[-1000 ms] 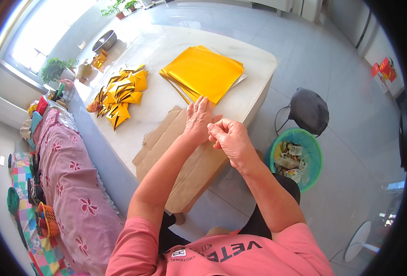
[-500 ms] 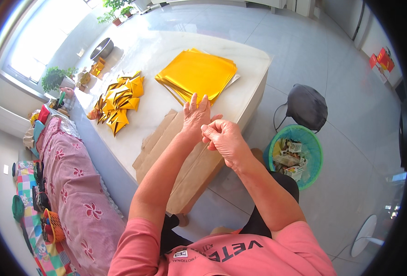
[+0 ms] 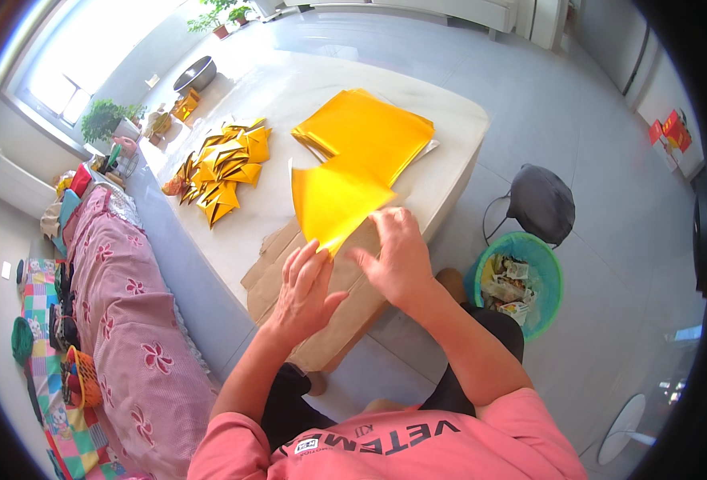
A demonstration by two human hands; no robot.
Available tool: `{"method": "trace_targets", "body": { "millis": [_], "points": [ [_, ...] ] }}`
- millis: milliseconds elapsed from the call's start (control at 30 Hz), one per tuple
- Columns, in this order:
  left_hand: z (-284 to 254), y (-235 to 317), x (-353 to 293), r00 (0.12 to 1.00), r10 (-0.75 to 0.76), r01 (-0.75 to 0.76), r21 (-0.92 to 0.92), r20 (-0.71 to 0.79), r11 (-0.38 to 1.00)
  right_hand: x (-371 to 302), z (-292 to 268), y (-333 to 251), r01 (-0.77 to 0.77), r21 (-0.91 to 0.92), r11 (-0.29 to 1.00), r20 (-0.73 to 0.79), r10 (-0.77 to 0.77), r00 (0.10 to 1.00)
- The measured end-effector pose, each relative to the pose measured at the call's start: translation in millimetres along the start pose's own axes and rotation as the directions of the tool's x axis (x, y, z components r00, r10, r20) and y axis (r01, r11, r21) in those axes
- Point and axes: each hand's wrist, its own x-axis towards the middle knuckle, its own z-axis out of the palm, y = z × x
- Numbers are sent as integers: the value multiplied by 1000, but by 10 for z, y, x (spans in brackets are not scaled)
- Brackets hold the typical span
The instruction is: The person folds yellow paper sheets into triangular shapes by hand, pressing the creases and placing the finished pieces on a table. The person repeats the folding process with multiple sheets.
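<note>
A single gold foil sheet [image 3: 333,202], slightly blurred, lies slanted between the stack and the cardboard. My left hand [image 3: 301,290] touches its near corner with outstretched fingertips, the thumb apart. My right hand [image 3: 401,258] is beside the sheet's right edge, its thumb and fingers apart; whether a fingertip touches the foil I cannot tell. Behind the sheet lies the stack of gold foil sheets [image 3: 373,128]. Folded gold foil pieces [image 3: 224,164] are heaped to the left. Under my hands a flattened piece of brown cardboard [image 3: 341,324] covers the near end of the white table [image 3: 459,120].
A dark bowl [image 3: 196,74] stands at the table's far left. On the floor to the right are a green waste bin [image 3: 557,280] with litter inside and a dark bag [image 3: 541,204]. A pink flowered cover [image 3: 121,320] runs along the left.
My left hand has drawn back from the stack toward me, and a foil sheet has come off it over the cardboard. My right hand has opened from a pinch and moved slightly right.
</note>
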Motion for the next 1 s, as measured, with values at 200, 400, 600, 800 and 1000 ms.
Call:
{"method": "trace_targets", "body": {
  "millis": [200,400,600,800,1000],
  "points": [
    [-98,120,-321,991,96,-91,51,-93,995,-56,257,46,507,-369,778,-6,-548,836],
    [-221,75,-527,970,203,-182,147,-136,972,-25,96,-48,635,-180,751,234,-595,769],
    [-351,-36,-732,925,270,-203,253,-267,946,2,55,-77,710,-82,699,356,-645,676],
    [-745,-374,-708,826,-250,275,-26,-506,961,58,29,-73,647,274,711,156,-697,700],
    [-893,-811,-1011,873,-486,225,-859,-31,459,29,12,-121,271,711,649,86,-462,883]
  ]
}}
